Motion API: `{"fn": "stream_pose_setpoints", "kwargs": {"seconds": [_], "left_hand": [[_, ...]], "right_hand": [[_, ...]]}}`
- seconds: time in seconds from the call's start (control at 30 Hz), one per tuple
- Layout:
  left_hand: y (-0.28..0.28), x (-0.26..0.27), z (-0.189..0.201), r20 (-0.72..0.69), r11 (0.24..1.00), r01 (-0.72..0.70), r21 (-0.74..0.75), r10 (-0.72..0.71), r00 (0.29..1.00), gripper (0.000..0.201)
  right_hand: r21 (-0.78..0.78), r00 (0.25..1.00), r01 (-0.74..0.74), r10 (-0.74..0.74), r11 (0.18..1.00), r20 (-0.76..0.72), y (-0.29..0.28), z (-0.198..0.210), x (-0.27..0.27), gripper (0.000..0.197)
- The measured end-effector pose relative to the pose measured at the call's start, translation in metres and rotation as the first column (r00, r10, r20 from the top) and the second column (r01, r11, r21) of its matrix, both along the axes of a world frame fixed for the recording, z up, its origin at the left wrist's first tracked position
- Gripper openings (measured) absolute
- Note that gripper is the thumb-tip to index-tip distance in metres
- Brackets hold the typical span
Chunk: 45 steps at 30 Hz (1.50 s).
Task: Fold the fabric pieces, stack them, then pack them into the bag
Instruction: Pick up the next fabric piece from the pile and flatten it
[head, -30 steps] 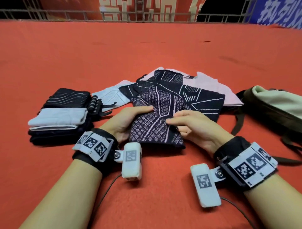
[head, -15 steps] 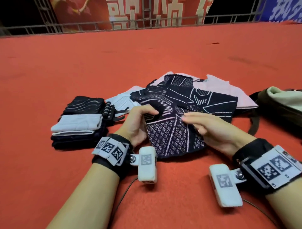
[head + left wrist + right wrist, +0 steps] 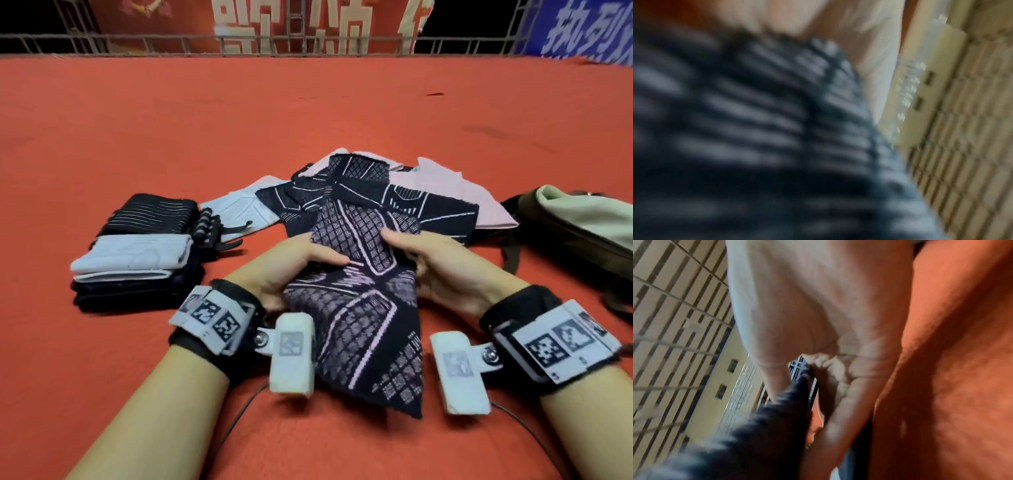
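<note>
A dark patterned fabric piece (image 3: 356, 329) with pale grid lines hangs lifted between my hands above the red cloth. My left hand (image 3: 294, 263) grips its left edge, thumb on top. My right hand (image 3: 431, 263) pinches its right edge; the right wrist view shows the dark fabric (image 3: 797, 386) caught between thumb and fingers. The left wrist view is a blur of the striped fabric (image 3: 756, 113). A stack of folded pieces (image 3: 137, 253) sits at the left. Unfolded dark and pale pink pieces (image 3: 394, 195) lie behind my hands. The olive bag (image 3: 579, 226) lies at the right.
Everything sits on a broad red cloth surface (image 3: 308, 109). A metal railing (image 3: 308, 44) runs along its far edge, with red and blue banners behind. Cables trail from both wrist cameras toward me.
Both hands have lifted the dark patterned piece off the pile and drawn it toward me; it now hangs down between my wrists. The stack and the bag have not moved.
</note>
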<state>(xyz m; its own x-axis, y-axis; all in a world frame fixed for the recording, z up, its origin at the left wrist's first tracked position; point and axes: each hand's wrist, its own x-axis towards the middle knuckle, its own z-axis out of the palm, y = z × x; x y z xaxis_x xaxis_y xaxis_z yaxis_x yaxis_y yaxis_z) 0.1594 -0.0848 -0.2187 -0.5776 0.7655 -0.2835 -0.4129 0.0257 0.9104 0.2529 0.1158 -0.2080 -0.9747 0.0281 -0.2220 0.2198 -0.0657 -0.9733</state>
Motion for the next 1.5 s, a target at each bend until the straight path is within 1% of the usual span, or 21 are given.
{"fn": "stream_pose_setpoints", "kwargs": {"seconds": [0.07, 0.13, 0.23, 0.3, 0.37, 0.43, 0.5, 0.53, 0.57, 0.63, 0.73, 0.8, 0.9, 1.0, 1.07, 1.17, 1.2, 1.27, 1.3, 1.4, 1.5], "left_hand": [[0.005, 0.004, 0.0, -0.085, 0.998, -0.025, -0.052, 0.021, 0.996, 0.027], [0.007, 0.002, 0.0, -0.07, 0.995, -0.079, -0.065, 0.075, 0.995, 0.016], [0.003, -0.002, 0.002, -0.012, 0.984, -0.163, -0.077, 0.162, 0.987, 0.007], [0.001, -0.001, 0.003, -0.008, 0.983, -0.164, -0.079, 0.164, 0.986, 0.006], [0.001, 0.0, 0.002, -0.008, 0.979, -0.203, -0.011, 0.203, 0.979, 0.01], [-0.001, -0.001, 0.001, 0.039, 0.962, -0.23, 0.144, 0.227, 0.973, 0.03], [-0.001, -0.003, -0.002, 0.127, 0.959, -0.163, 0.232, 0.137, 0.982, 0.079], [-0.001, -0.005, -0.003, 0.15, 0.963, -0.122, 0.24, 0.088, 0.985, 0.098], [-0.001, -0.006, -0.004, 0.158, 0.967, -0.082, 0.243, 0.044, 0.986, 0.105], [-0.001, -0.006, -0.004, 0.095, 0.974, -0.054, 0.218, 0.034, 0.995, 0.094], [0.0, -0.008, -0.005, -0.084, 0.988, -0.046, 0.148, 0.059, 0.995, 0.05], [0.001, -0.01, -0.006, -0.082, 0.991, -0.084, 0.106, 0.093, 0.992, 0.037], [0.002, -0.009, -0.006, -0.093, 0.985, -0.143, 0.093, 0.152, 0.984, 0.046], [0.002, -0.01, -0.006, -0.142, 0.975, -0.197, 0.106, 0.211, 0.967, 0.047], [0.002, -0.01, -0.005, -0.121, 0.962, -0.239, 0.134, 0.256, 0.959, 0.045], [0.003, -0.011, -0.005, -0.114, 0.959, -0.243, 0.143, 0.26, 0.959, 0.033], [0.003, -0.011, -0.006, -0.127, 0.968, -0.213, 0.13, 0.23, 0.965, 0.036], [0.002, -0.013, -0.01, -0.17, 0.988, -0.137, 0.074, 0.148, 0.974, 0.056], [0.003, -0.013, -0.011, -0.189, 0.991, -0.124, 0.045, 0.13, 0.973, 0.059], [0.003, -0.013, -0.013, -0.237, 0.976, -0.218, 0.026, 0.218, 0.947, 0.039], [0.003, -0.014, -0.014, -0.247, 0.961, -0.269, 0.063, 0.276, 0.929, 0.032]], "right_hand": [[0.036, 0.997, 0.061, -0.06, 0.997, -0.043, 0.0, -0.002, -0.004, 0.022], [0.048, 0.996, 0.067, -0.064, 0.997, -0.064, 0.002, -0.003, -0.005, 0.026], [-0.013, 0.993, 0.083, -0.084, 0.996, -0.078, 0.004, -0.006, -0.006, 0.035], [-0.021, 0.99, 0.109, -0.111, 0.994, -0.088, 0.004, -0.005, -0.006, 0.032], [-0.011, 0.988, 0.101, -0.101, 0.995, -0.113, 0.004, -0.003, -0.006, 0.023], [-0.001, 0.98, 0.14, -0.139, 0.99, -0.14, 0.005, -0.003, -0.007, 0.021], [0.009, 0.967, 0.195, -0.191, 0.981, -0.167, 0.007, -0.004, -0.007, 0.024], [0.014, 0.961, 0.215, -0.209, 0.977, -0.181, 0.007, -0.005, -0.007, 0.025], [0.03, 0.955, 0.236, -0.226, 0.971, -0.195, 0.007, -0.006, -0.008, 0.026], [0.065, 0.947, 0.264, -0.246, 0.962, -0.208, 0.007, -0.008, -0.01, 0.029], [0.091, 0.946, 0.275, -0.252, 0.957, -0.205, 0.007, -0.009, -0.012, 0.042], [0.035, 0.945, 0.273, -0.261, 0.961, -0.199, 0.009, -0.007, -0.012, 0.046], [-0.113, 0.957, 0.234, -0.249, 0.966, -0.149, 0.011, -0.009, -0.015, 0.04], [-0.01, 0.997, 0.04, -0.04, 0.999, -0.061, 0.008, -0.017, -0.016, 0.061], [0.068, 0.998, -0.013, 0.018, 0.998, -0.065, 0.004, -0.019, -0.015, 0.057], [0.067, 0.988, 0.07, -0.06, 0.995, -0.141, 0.004, -0.019, -0.012, 0.049], [0.052, 0.982, 0.093, -0.084, 0.994, -0.168, 0.005, -0.019, -0.012, 0.048], [0.023, 0.971, 0.136, -0.129, 0.99, -0.203, 0.003, -0.018, -0.012, 0.043], [0.016, 0.965, 0.153, -0.145, 0.988, -0.217, 0.002, -0.018, -0.013, 0.041], [0.007, 0.961, 0.174, -0.168, 0.985, -0.221, 0.002, -0.02, -0.014, 0.039], [0.024, 0.974, 0.139, -0.133, 0.99, -0.184, 0.003, -0.021, -0.014, 0.042]]}}
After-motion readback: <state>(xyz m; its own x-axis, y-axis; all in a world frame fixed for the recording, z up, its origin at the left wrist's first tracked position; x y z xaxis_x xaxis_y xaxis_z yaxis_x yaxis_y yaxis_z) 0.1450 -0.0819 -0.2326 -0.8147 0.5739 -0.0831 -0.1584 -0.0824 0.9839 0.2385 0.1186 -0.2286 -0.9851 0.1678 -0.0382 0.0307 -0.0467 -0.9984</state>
